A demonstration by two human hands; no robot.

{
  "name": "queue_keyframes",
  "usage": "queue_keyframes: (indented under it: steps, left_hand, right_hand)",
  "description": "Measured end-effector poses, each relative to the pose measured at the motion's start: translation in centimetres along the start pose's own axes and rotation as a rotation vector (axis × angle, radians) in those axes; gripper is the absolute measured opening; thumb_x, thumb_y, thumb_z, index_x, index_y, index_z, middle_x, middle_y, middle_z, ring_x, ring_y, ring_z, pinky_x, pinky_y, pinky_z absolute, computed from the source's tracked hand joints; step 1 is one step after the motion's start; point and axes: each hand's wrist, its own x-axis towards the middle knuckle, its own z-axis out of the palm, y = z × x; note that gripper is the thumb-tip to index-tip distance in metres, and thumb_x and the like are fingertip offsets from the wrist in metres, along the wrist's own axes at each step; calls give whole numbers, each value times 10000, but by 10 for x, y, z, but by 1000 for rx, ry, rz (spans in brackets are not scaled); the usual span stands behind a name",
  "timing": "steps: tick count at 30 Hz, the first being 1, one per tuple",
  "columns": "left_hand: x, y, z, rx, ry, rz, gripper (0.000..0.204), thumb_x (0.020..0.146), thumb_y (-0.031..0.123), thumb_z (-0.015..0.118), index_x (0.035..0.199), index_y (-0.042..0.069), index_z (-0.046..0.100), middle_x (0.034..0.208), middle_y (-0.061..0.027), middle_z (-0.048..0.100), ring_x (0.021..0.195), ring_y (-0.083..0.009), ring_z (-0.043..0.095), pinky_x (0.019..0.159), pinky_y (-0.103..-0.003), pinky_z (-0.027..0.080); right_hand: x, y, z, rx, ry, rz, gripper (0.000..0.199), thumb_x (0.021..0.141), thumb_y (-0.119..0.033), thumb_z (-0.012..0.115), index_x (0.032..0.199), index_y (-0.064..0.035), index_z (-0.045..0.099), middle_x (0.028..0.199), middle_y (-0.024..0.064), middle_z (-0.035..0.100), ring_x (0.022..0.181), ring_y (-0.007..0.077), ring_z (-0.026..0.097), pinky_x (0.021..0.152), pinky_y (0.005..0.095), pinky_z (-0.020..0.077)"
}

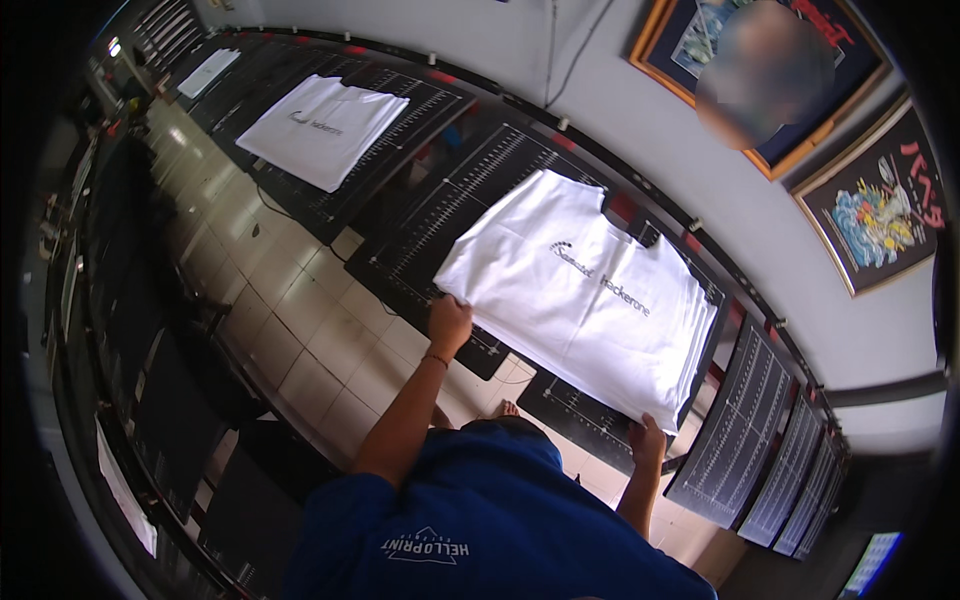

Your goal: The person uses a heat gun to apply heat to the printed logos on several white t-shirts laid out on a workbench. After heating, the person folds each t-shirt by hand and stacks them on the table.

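Note:
A stack of white shirt panels [560, 285] with dark printing across the chest lies spread on a black board [420, 220] marked with white measuring lines. My left hand [450, 325] is closed on the near left corner of the panels. At the near right corner, my right hand [648, 440] pinches the edge, its fingers partly hidden by the cloth. Several layers show along the right side, so I cannot tell how many of them my fingers hold. The neckline cutout faces the wall, away from me.
Another white printed panel [325, 130] lies on a board farther left, with a smaller white piece [208, 73] beyond it. More marked black boards [735, 420] stand at the right. A dark rail [640, 180] runs along the wall under framed pictures [880, 205]. Tiled floor [300, 320] lies left.

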Motion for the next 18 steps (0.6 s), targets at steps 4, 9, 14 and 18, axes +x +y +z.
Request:
queue_keyframes:
  steps: [4,9,14,18]
  left_hand:
    - [2,14,-1,-852,-180,-303,181,842,138,603,905,-28,564,832,-105,606,747,-185,624,592,-312,559]
    - [20,79,-40,-1181,-251,-163,104,818,68,601,862,37,512,855,-55,559,746,-121,587,610,-259,555]
    - [43,125,-180,-1493,-41,69,235,850,34,593,1003,59,417,924,-74,532,787,-161,585,701,-318,558]
    - [36,123,-332,-1578,223,405,386,876,55,607,1142,42,327,959,-115,542,771,-154,582,697,-313,551]
  right_hand:
    - [15,-5,11,664,16,64,219,844,-217,644,947,-26,616,775,70,655,673,220,640,551,324,539]
    - [31,-66,8,810,-179,-342,307,868,-216,595,1093,-7,583,1007,116,643,904,240,610,809,358,487]
    - [-121,-230,99,830,-111,-721,410,911,-201,508,1161,124,514,1154,228,604,1056,323,612,962,417,485]
    - [-203,-264,162,901,-127,-922,408,879,-230,595,1129,89,538,1103,223,607,1040,312,613,954,444,487]
